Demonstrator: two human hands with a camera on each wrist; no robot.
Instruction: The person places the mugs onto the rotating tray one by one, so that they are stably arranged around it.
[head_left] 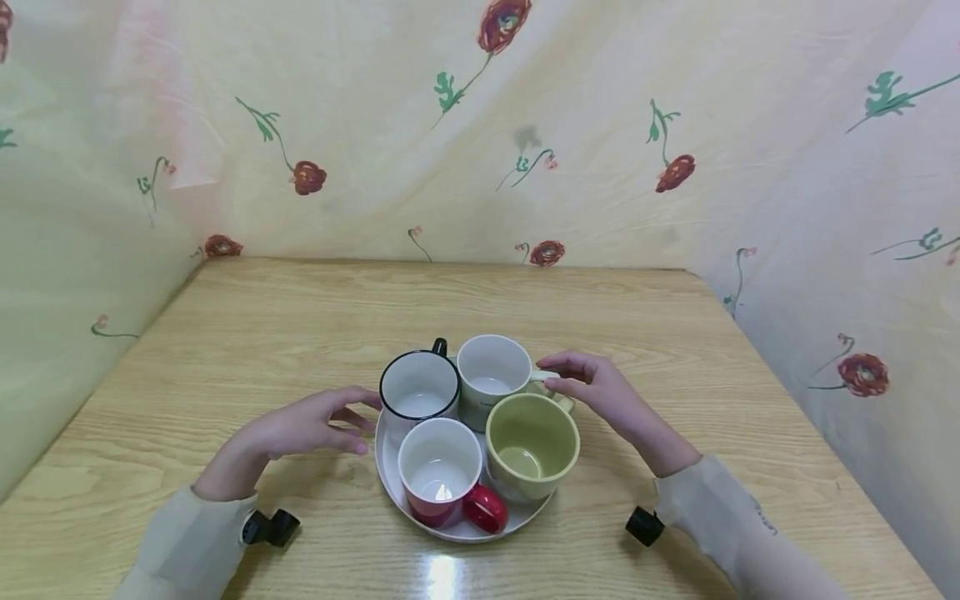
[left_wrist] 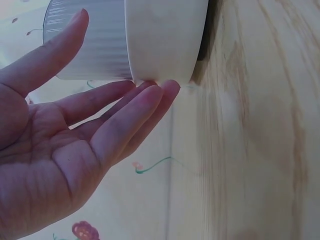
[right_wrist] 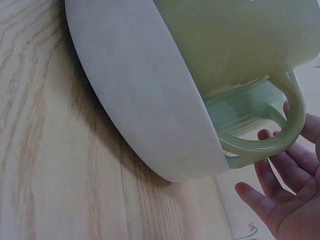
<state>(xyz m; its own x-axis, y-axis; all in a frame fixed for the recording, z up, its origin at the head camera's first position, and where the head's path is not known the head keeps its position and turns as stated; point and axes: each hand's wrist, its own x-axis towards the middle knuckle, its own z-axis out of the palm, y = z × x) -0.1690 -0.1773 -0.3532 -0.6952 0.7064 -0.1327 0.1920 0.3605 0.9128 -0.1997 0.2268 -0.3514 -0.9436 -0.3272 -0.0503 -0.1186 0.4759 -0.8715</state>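
Four mugs would be several: they stand close together on a round white tray (head_left: 387,479) with a raised rim. A white mug with a black rim (head_left: 420,385) is at the back left, a pale green one with a white inside (head_left: 495,367) behind. In front are a red mug with a white inside (head_left: 440,467) and a yellow-green mug (head_left: 532,437). My left hand (head_left: 318,421) has its fingertips right at the tray's left side, thumb apart. My right hand (head_left: 592,385) is beside the pale green mug's handle, fingers loosely spread; the right wrist view shows them behind the yellow-green handle (right_wrist: 295,115).
A wooden table (head_left: 300,325) lies under the tray. Cloth with painted red flowers (head_left: 375,125) hangs at the back and both sides. Small black devices (head_left: 270,527) sit at both wrists.
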